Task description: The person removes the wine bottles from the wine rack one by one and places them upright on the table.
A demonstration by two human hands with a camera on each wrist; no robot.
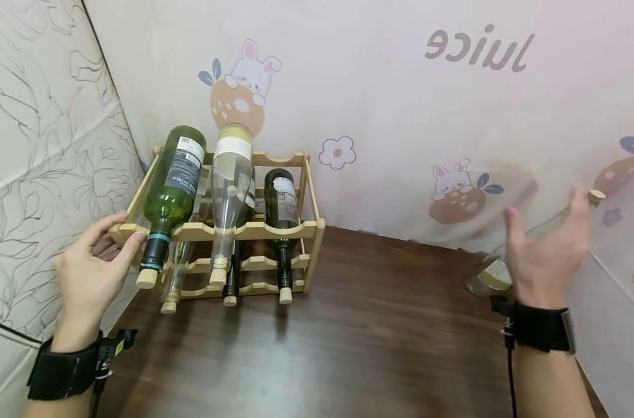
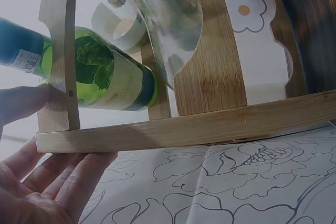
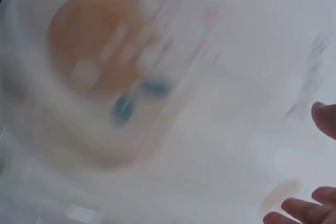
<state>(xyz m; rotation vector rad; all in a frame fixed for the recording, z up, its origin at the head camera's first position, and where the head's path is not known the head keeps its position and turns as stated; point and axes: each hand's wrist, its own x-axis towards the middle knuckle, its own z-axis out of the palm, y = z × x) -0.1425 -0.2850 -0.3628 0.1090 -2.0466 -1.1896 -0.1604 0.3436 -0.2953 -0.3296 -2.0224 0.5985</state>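
My left hand holds the upper left corner of a wooden wine rack. In the left wrist view the thumb lies against an end slat and the fingers against the side rail. Beside that hand, a corked green wine bottle lies on the top tier, with a corked clear bottle to its right. My right hand is raised at the far right, fingers spread and holding nothing. Partly hidden behind it is a clear bottle; a cork shows past the fingers.
Other corked bottles rest in the rack, including a dark one at right and a clear one low at left. The rack stands on a brown wooden surface, against a printed wall covering. A flower-patterned sheet borders the left.
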